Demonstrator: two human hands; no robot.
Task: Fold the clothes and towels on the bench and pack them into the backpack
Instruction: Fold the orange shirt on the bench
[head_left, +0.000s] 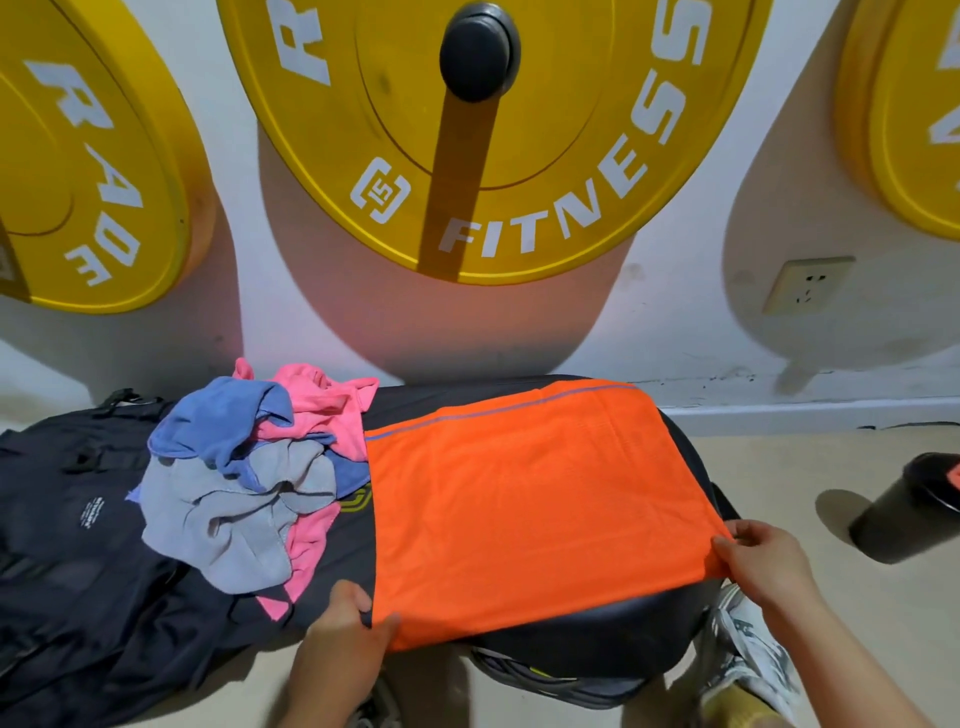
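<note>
An orange towel (524, 499) lies spread flat across the black bench (649, 623). My left hand (348, 623) pinches its near left corner. My right hand (763, 561) pinches its near right corner at the bench's edge. To the left, a heap of crumpled cloths sits on the bench: a blue one (218, 421), a grey one (234, 519) and a pink one (327, 405). The dark backpack (78, 530) lies at the far left, partly under the heap.
Yellow weight plates (545, 156) hang on the wall behind the bench. A wall socket (808, 283) is at the right. A black cylinder-shaped container (909, 509) stands on the floor to the right. My shoe (748, 644) shows below my right hand.
</note>
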